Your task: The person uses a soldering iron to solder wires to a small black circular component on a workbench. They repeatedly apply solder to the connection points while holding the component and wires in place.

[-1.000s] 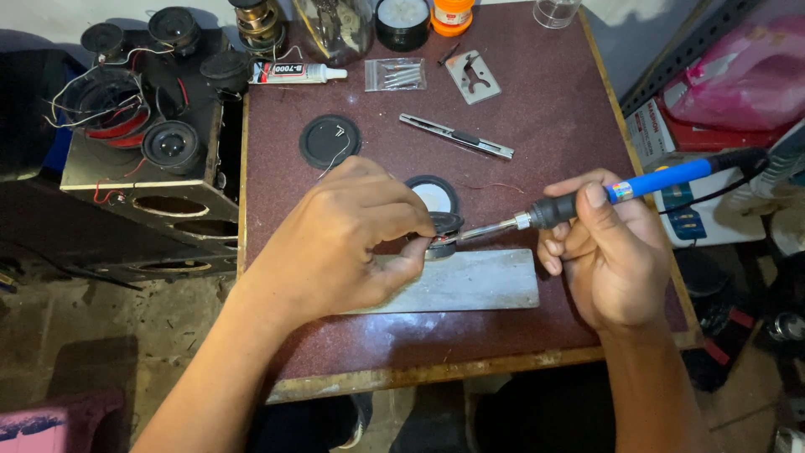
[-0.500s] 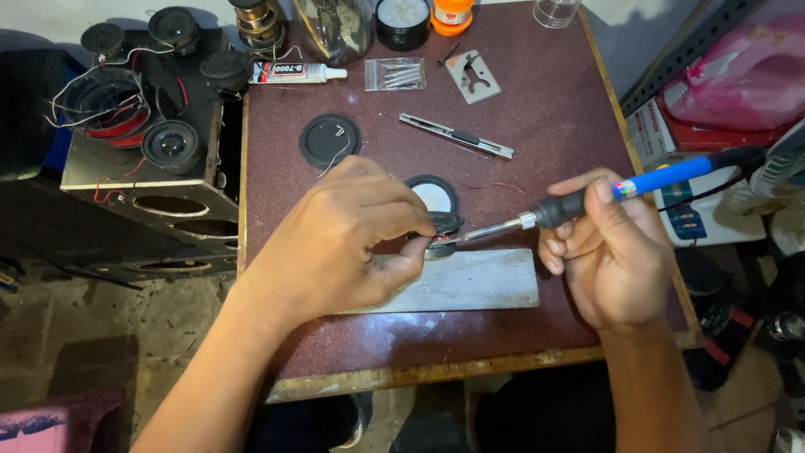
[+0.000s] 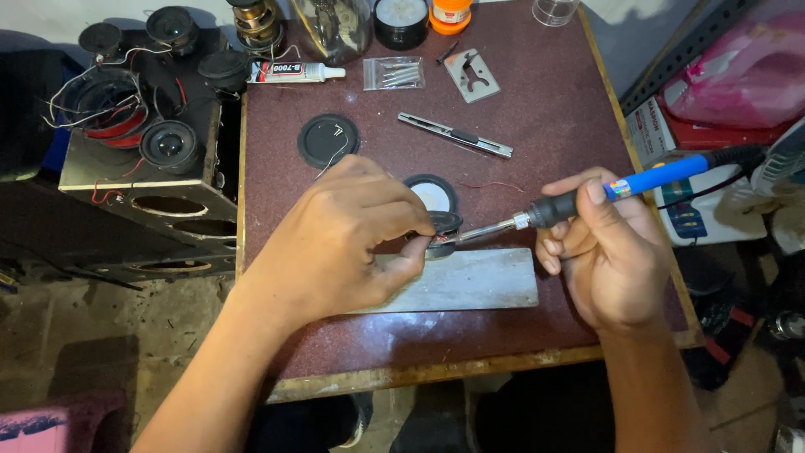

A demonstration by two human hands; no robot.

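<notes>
Pinching small speaker (image 3: pixel 443 231), left hand (image 3: pixel 344 243) | right hand (image 3: pixel 608 256) gripping soldering iron (image 3: pixel 587 197)

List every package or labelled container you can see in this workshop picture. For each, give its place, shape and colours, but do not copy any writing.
Glue tube: far left of table top, lying flat, white with dark band and print.
Clear plastic packet: beside the tube, flat, holding thin metal pieces.
Orange-capped jar: far edge, round, pale label.
Cardboard box: right of table, white with red print.
Pink plastic bag: upper right, crumpled.
</notes>
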